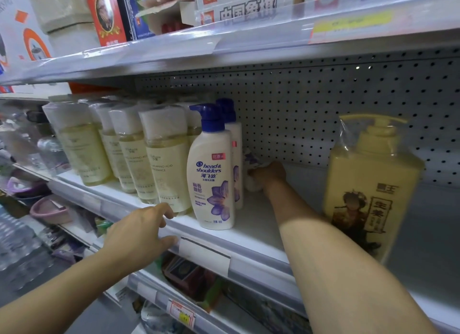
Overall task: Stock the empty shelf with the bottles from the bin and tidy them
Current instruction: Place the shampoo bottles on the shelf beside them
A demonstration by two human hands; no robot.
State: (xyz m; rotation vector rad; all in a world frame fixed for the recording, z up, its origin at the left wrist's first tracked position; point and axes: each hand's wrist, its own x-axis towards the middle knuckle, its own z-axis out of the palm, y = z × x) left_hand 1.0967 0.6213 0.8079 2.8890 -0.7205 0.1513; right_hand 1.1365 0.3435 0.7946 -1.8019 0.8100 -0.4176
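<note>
On the white shelf [258, 236] two white shampoo bottles with blue pumps stand one behind the other; the front one [212, 181] shows a purple flower. Deep at the back, my right hand [270, 175] grips another white bottle [251, 164] that leans tilted beside the rear upright one. My left hand [143, 230] rests with relaxed fingers on the shelf's front edge, just left of the front bottle. A large yellow pump bottle [368, 184] in clear wrap stands to the right of my right arm.
Several wrapped pale-yellow bottles [164, 164] fill the shelf's left part. A grey pegboard wall [323, 109] backs the shelf. The shelf above [224, 52] carries boxes. Lower shelves hold a pink basin [49, 210] and small packaged goods.
</note>
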